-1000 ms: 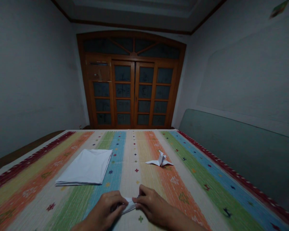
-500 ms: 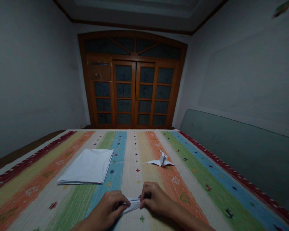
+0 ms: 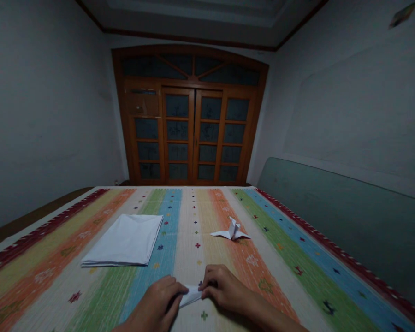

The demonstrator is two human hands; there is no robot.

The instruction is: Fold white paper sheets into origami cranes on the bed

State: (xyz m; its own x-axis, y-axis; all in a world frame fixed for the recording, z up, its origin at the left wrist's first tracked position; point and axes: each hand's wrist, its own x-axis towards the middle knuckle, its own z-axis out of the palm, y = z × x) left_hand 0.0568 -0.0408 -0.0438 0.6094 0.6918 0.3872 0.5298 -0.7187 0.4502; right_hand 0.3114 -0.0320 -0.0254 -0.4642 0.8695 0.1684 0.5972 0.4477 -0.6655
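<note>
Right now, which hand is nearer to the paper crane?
Right: the right hand is on the near side of the crane; the left hand is too, farther left.

One left hand (image 3: 158, 297), one right hand (image 3: 227, 288); one folded paper piece (image 3: 191, 296) between them; one paper crane (image 3: 231, 230), far right; one stack of white sheets (image 3: 123, 240), far left; one double door (image 3: 190, 133).

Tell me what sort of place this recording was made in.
Probably a bedroom in a home: a striped woven cover spread over what looks like a bed, a green panel along its side, and glazed wooden doors at the far end.
</note>
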